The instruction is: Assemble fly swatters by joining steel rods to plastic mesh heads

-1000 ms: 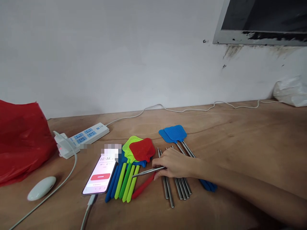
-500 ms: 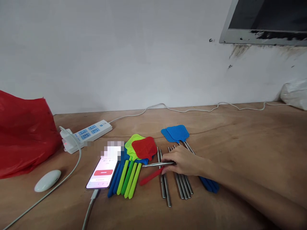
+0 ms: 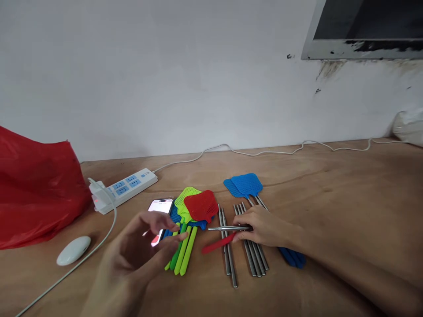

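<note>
My right hand is closed on a thin metal rod that points left, and a red handle lies under its fingers. Below the hand lie several loose metal rods. My left hand hovers with fingers apart over a lit phone and holds nothing. Beside it is a pile of fly swatters with green and blue handles and a red swatter head on top. Two blue swatters lie further right.
A red plastic bag stands at the left. A white power strip with a plugged charger and cable lies behind the phone. A white oval device sits near the front left. A white cable runs along the wall.
My left hand has come into view from below and now covers part of the phone. My right hand with the metal rod has shifted slightly right.
</note>
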Available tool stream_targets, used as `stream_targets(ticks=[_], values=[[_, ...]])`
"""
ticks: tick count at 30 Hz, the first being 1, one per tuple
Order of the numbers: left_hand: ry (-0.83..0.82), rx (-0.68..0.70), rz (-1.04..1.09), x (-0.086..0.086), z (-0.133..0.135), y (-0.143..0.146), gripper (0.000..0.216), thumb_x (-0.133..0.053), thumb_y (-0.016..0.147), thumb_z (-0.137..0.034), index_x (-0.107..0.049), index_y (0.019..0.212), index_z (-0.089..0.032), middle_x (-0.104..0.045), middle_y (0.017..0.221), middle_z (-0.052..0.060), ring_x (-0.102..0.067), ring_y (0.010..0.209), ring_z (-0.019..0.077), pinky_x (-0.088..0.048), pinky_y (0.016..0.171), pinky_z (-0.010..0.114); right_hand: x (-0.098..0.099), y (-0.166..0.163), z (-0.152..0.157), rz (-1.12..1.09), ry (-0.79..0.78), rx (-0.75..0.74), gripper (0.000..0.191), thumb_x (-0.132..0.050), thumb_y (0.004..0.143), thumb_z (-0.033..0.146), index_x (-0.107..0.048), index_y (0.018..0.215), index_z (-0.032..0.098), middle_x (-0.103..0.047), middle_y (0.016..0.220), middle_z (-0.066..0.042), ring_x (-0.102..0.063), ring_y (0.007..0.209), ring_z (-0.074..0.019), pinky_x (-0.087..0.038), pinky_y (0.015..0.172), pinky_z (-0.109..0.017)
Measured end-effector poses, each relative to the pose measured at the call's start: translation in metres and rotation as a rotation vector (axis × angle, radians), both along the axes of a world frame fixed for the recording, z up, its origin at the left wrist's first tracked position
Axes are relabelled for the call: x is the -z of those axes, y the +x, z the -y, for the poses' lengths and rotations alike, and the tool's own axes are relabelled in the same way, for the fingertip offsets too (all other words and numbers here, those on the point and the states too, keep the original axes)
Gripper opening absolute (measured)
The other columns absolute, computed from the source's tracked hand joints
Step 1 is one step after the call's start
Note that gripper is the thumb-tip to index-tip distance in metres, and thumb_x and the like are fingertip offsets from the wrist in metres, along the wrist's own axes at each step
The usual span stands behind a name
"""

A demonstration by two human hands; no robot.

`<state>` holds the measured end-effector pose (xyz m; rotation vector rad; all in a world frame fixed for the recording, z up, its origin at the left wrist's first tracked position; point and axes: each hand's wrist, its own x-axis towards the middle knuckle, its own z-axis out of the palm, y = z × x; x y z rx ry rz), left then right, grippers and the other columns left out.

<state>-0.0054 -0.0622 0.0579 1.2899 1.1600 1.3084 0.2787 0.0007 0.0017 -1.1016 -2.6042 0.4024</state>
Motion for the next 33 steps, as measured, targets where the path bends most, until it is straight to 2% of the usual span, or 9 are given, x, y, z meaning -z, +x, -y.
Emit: stream_targets(ticks=[3, 8, 12, 14, 18, 23, 28, 30, 33], values=[[0.017, 0.087, 0.058, -0.003, -0.009, 0.01, 0.032, -0.086, 0.07, -0.02, -0.054, 0.075, -0.021, -0.059, 0.085, -0.003, -0.058, 0.085, 0.0147, -0.054, 0.067, 0.019, 0.001, 0.001, 0.002, -0.023, -0.033, 0.004, 0.027, -0.071, 0.088, 0.044, -0.072, 0.091, 0.017, -0.075, 0.074, -0.002, -0.061, 0.062, -0.0161, -0.029, 0.057, -0.026], [0.03, 0.183, 0.098, -0.003, -0.016, 0.02, 0.029, -0.083, 0.072, -0.017, -0.055, 0.077, -0.021, -0.056, 0.083, -0.002, -0.052, 0.074, 0.0116, -0.049, 0.058, 0.016, -0.001, 0.001, 0.005, -0.015, -0.075, 0.02, 0.026, -0.07, 0.089, 0.043, -0.072, 0.091, 0.017, -0.075, 0.076, -0.002, -0.061, 0.064, -0.0163, -0.031, 0.059, -0.026], [0.007, 0.226, 0.075, -0.005, -0.019, 0.03, 0.028, -0.082, 0.07, -0.014, -0.056, 0.077, -0.02, -0.055, 0.083, -0.001, -0.052, 0.078, 0.0133, -0.049, 0.061, 0.018, -0.001, 0.001, 0.005, -0.007, -0.081, 0.023, 0.027, -0.07, 0.089, 0.044, -0.072, 0.093, 0.017, -0.075, 0.077, -0.003, -0.061, 0.066, -0.0169, -0.032, 0.06, -0.026], [0.028, 0.243, 0.091, -0.006, -0.021, 0.036, 0.03, -0.083, 0.068, -0.015, -0.054, 0.075, -0.02, -0.054, 0.081, -0.002, -0.051, 0.074, 0.0128, -0.047, 0.057, 0.018, 0.001, 0.001, 0.005, -0.003, -0.08, 0.021, 0.028, -0.069, 0.089, 0.045, -0.072, 0.093, 0.017, -0.075, 0.077, -0.003, -0.061, 0.066, -0.017, -0.032, 0.059, -0.026], [0.109, 0.193, 0.008, -0.006, -0.031, 0.04, 0.033, -0.086, 0.065, -0.017, -0.054, 0.075, -0.02, -0.054, 0.078, -0.004, -0.05, 0.067, 0.0106, -0.048, 0.061, 0.02, 0.003, 0.001, 0.005, 0.009, -0.065, 0.028, 0.032, -0.067, 0.09, 0.048, -0.072, 0.091, 0.017, -0.074, 0.075, -0.004, -0.061, 0.065, -0.0173, -0.03, 0.057, -0.027], [0.201, 0.152, -0.223, -0.001, -0.047, 0.031, 0.016, -0.076, 0.078, -0.024, -0.063, 0.072, -0.019, -0.058, 0.069, -0.003, -0.054, 0.064, 0.0125, -0.046, 0.062, 0.022, 0.004, 0.0, 0.008, -0.013, -0.077, 0.029, 0.033, -0.064, 0.091, 0.05, -0.071, 0.089, 0.017, -0.072, 0.072, -0.002, -0.058, 0.062, -0.0157, -0.03, 0.058, -0.026], [0.198, 0.304, -0.291, 0.0, -0.045, 0.032, 0.008, -0.067, 0.085, -0.026, -0.071, 0.082, -0.019, -0.065, 0.074, 0.001, -0.057, 0.068, 0.0156, -0.047, 0.064, 0.026, 0.005, 0.001, 0.008, 0.007, -0.076, 0.053, 0.035, -0.062, 0.093, 0.052, -0.071, 0.089, 0.018, -0.07, 0.072, -0.002, -0.058, 0.065, -0.0172, -0.031, 0.059, -0.027], [0.179, 0.357, -0.285, 0.0, -0.038, 0.034, 0.013, -0.063, 0.087, -0.027, -0.071, 0.08, -0.02, -0.065, 0.071, 0.001, -0.057, 0.066, 0.0159, -0.045, 0.061, 0.026, 0.006, 0.002, 0.008, 0.011, -0.073, 0.057, 0.036, -0.061, 0.093, 0.052, -0.071, 0.089, 0.018, -0.07, 0.072, -0.003, -0.059, 0.066, -0.0179, -0.03, 0.06, -0.028], [0.132, 0.469, -0.287, 0.001, -0.024, 0.039, 0.042, -0.044, 0.099, -0.038, -0.069, 0.07, -0.021, -0.053, 0.053, -0.001, -0.05, 0.051, 0.014, -0.039, 0.052, 0.026, 0.007, 0.002, 0.008, 0.01, -0.087, 0.052, 0.035, -0.062, 0.092, 0.052, -0.071, 0.089, 0.018, -0.07, 0.072, -0.002, -0.059, 0.066, -0.018, -0.03, 0.059, -0.028]])
